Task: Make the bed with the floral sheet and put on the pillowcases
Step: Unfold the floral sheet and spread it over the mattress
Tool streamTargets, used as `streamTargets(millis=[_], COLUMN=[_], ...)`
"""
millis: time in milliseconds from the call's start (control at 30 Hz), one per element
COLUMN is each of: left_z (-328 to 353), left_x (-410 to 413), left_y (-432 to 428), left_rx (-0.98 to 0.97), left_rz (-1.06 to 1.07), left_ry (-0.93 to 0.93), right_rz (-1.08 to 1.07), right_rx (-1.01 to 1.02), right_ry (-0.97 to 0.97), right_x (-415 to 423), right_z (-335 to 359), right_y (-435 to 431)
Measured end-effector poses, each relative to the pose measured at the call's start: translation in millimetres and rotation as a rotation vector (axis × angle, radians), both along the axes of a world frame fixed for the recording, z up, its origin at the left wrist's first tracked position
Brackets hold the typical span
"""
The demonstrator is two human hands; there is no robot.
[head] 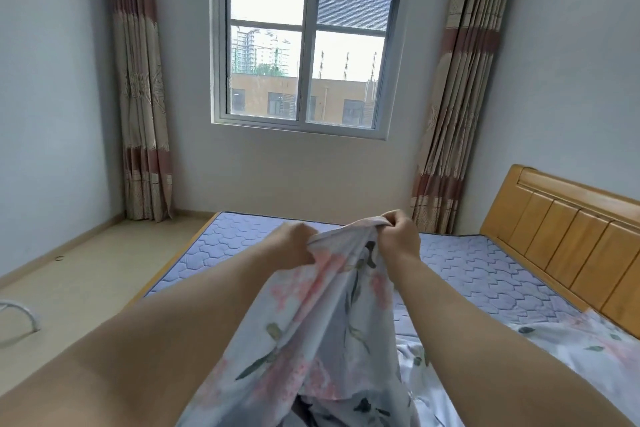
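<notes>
Above the near edge of the mattress (467,270), left hand (294,243) and right hand (398,236) both clutch a bunched part of the floral sheet (329,305), which trails down onto it; flung while twisted, it could land crooked

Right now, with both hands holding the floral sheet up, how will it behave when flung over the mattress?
Probably floppy: the floral sheet hangs in soft folds from the left hand and right hand. Likely light: gripped edges alone carry it. May land crumpled on the mattress.
</notes>
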State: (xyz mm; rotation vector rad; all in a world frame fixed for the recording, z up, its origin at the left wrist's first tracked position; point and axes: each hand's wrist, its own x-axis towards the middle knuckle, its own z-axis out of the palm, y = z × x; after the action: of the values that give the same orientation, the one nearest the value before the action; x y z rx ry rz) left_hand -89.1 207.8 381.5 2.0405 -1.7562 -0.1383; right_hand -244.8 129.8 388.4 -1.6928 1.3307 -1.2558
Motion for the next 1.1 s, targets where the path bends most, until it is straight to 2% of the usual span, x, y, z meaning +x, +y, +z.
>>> streamTargets(millis=[67,133,200,267,333,433,500,600,733,800,900,967,1033,1100], left_z=[-17,-29,-32,-27,-16,5,12,10,-12,-22,-32,-34,-27,-11], left_x=[16,28,29,25,14,-10,-23,-22,2,11,21,27,27,17], left_y=[4,7,9,4,-1,-5,-6,0,8,12,16,16,16,12], left_rx=[0.100,0.109,0.014,-0.125,-0.227,-0.329,-0.326,-0.245,0.028,0.058,0.030,-0.054,-0.222,-0.364], left_rz=[0.162,0.272,0.319,0.302,0.242,0.098,0.001,-0.101,0.051,0.193,0.317,0.363,0.332,0.249], left_ry=[-0.005,0.081,0.280,0.480,0.603,0.684,0.655,0.473,0.060,0.058,0.205,0.437,0.705,0.855], right_rz=[-0.071,-0.145,-0.187,-0.161,-0.023,0.337,0.505,0.460,0.309,0.241,0.076,-0.014,0.011,0.172], right_rx=[-0.012,-0.045,-0.058,-0.039,-0.004,0.067,0.114,0.029,-0.061,-0.063,-0.077,-0.100,-0.133,-0.108], right_ry=[-0.090,-0.166,-0.198,-0.132,0.014,0.165,0.219,0.201,0.045,-0.035,-0.188,-0.265,-0.230,-0.176], right_x=[-12,-20,-26,-25,-18,1,12,17,14,14,10,3,0,2], right_z=[3,6,6,2,-2,-11,-18,-19,-11,-7,-2,2,2,0], right_y=[-1,-2,-3,-4,-1,5,11,14,15,12,5,1,4,13])
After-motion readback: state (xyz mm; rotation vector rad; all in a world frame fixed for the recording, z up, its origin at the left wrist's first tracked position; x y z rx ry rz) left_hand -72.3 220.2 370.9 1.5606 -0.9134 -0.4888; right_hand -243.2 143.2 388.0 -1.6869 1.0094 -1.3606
